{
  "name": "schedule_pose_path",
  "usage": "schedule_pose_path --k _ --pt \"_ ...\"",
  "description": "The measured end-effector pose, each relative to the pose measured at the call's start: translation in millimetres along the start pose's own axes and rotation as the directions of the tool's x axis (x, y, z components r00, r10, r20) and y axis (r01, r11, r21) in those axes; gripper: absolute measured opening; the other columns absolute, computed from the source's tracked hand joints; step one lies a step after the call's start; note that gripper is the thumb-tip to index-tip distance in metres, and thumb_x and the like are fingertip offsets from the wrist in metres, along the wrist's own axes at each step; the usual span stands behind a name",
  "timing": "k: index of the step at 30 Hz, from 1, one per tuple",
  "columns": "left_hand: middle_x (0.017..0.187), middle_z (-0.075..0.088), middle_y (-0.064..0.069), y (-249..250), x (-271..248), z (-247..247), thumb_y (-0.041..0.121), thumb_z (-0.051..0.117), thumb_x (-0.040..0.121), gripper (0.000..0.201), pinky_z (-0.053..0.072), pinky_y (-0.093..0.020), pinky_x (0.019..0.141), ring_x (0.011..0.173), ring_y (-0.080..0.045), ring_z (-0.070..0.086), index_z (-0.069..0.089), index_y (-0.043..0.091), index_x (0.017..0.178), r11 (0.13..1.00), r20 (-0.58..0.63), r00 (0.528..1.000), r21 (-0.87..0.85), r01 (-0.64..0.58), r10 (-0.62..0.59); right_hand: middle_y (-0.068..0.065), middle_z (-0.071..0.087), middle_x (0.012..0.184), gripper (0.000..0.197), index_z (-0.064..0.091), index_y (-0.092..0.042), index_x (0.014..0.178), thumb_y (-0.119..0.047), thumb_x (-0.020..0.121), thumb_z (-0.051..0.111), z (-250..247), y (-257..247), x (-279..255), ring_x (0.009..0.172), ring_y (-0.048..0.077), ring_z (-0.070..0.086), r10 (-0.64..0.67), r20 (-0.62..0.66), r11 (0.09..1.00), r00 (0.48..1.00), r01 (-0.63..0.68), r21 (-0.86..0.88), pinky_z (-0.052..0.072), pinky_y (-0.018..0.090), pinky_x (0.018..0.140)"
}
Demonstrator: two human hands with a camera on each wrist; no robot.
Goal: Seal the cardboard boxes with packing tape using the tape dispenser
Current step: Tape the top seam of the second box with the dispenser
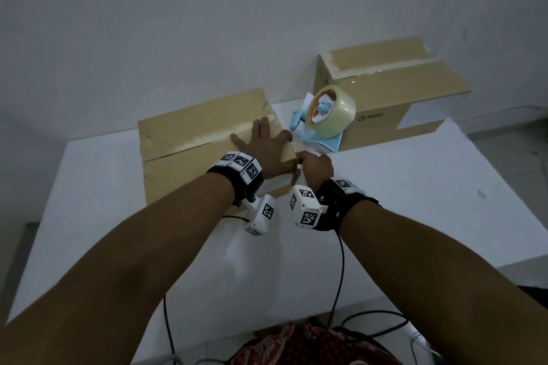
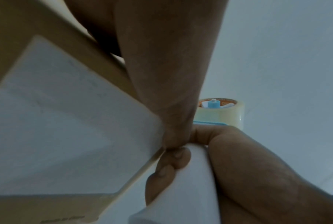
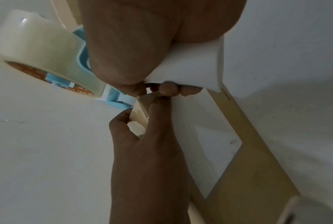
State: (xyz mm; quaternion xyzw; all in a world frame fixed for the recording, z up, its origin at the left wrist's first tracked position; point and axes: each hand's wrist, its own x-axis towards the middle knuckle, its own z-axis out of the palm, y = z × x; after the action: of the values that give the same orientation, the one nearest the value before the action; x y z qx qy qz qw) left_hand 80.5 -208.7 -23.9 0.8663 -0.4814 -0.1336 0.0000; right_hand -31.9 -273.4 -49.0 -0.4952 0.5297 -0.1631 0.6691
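Observation:
The near cardboard box lies on the white table with a taped seam along its top. My left hand lies flat on the right part of its top, fingers spread and straight. My right hand is at the box's near right corner, thumb and curled fingertips pinching that corner edge beside the left thumb. The box side carries a large white label. The blue tape dispenser with its clear roll stands untouched just behind my hands.
A second, taped cardboard box with a printed logo stands at the back right, against the dispenser. The white table ends at a wall behind. Black cables run from my wrists over the table's near edge.

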Motion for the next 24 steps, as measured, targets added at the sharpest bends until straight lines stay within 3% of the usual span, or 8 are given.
schedule_pose_path --k 4,8,11,14,16,18,22,24 --pt "0.162 -0.003 -0.01 -6 -6 -8 0.076 0.055 0.071 0.067 0.003 -0.08 0.102 0.149 -0.031 -0.007 0.038 0.044 0.128 1.0 0.061 0.998 -0.027 0.005 -0.004 0.012 0.06 0.053 0.03 0.063 0.003 0.071 -0.025 0.078 0.068 -1 4 -8 0.044 0.02 0.059 -0.031 -0.017 0.998 0.999 0.03 -0.057 0.046 0.025 0.049" --pt "0.162 0.007 0.001 -10 7 -30 0.069 0.046 0.085 0.054 0.005 -0.072 0.108 0.149 -0.026 0.004 0.04 0.048 0.134 0.972 0.053 0.994 -0.209 0.108 -0.099 0.018 0.065 0.074 0.05 0.06 0.01 0.107 -0.029 0.078 0.074 -2 -5 -5 0.043 0.023 0.056 -0.013 0.0 0.997 1.0 0.013 0.077 0.046 0.028 0.044" --pt "0.164 0.0 0.0 -24 28 -45 0.055 0.042 0.093 0.057 0.011 -0.066 0.112 0.149 -0.031 0.003 0.026 0.044 0.146 0.967 0.015 0.988 -0.207 0.151 -0.151 0.01 0.068 0.085 0.048 0.063 0.006 0.103 -0.034 0.081 0.076 -1 -14 3 0.048 0.019 0.056 -0.002 0.01 0.994 1.0 0.001 0.108 0.043 0.017 0.038" --pt "0.164 -0.002 0.0 -41 45 -51 0.047 0.041 0.093 0.052 0.014 -0.066 0.111 0.148 -0.032 0.005 0.029 0.045 0.143 0.991 0.045 0.993 -0.078 0.112 -0.109 0.008 0.063 0.065 0.032 0.063 0.0 0.088 -0.03 0.082 0.075 1 -16 6 0.043 0.015 0.052 -0.015 0.01 1.0 1.0 0.015 0.002 0.034 0.013 0.031" --pt "0.163 0.001 0.001 -47 51 -56 0.045 0.04 0.092 0.051 0.018 -0.064 0.108 0.147 -0.031 0.008 0.028 0.047 0.142 0.997 0.066 0.995 -0.003 0.072 -0.072 0.004 0.056 0.043 0.023 0.06 -0.001 0.074 -0.019 0.081 0.072 1 -11 8 0.032 0.014 0.047 0.015 0.032 0.999 0.999 -0.014 -0.053 0.034 0.016 0.034" --pt "0.16 0.006 -0.002 -51 57 -60 0.042 0.039 0.092 0.052 0.022 -0.06 0.108 0.144 -0.032 0.01 0.028 0.047 0.143 0.998 0.079 0.996 0.045 0.031 -0.035 0.002 0.056 0.037 0.023 0.059 0.001 0.069 -0.016 0.082 0.067 1 -3 12 0.03 0.015 0.049 0.055 0.05 0.995 0.997 -0.05 -0.083 0.038 0.017 0.036" --pt "0.15 0.024 -0.004 -56 75 -65 0.051 0.039 0.091 0.042 0.024 -0.062 0.105 0.138 -0.032 0.018 0.041 0.048 0.133 0.996 0.038 0.999 0.089 0.021 -0.024 0.01 0.071 0.073 0.06 0.068 -0.005 0.088 -0.061 0.067 0.075 5 3 18 0.06 0.026 0.065 0.086 0.011 0.996 0.996 -0.086 0.015 0.052 0.033 0.059" --pt "0.154 0.018 -0.001 -59 86 -64 0.064 0.043 0.085 0.045 0.013 -0.071 0.104 0.144 -0.031 0.009 0.044 0.05 0.128 0.994 0.045 0.997 0.094 0.051 -0.056 0.013 0.072 0.082 0.08 0.068 -0.006 0.095 -0.074 0.054 0.076 6 2 22 0.061 0.027 0.066 0.088 0.037 0.995 0.995 -0.086 -0.045 0.052 0.032 0.057"
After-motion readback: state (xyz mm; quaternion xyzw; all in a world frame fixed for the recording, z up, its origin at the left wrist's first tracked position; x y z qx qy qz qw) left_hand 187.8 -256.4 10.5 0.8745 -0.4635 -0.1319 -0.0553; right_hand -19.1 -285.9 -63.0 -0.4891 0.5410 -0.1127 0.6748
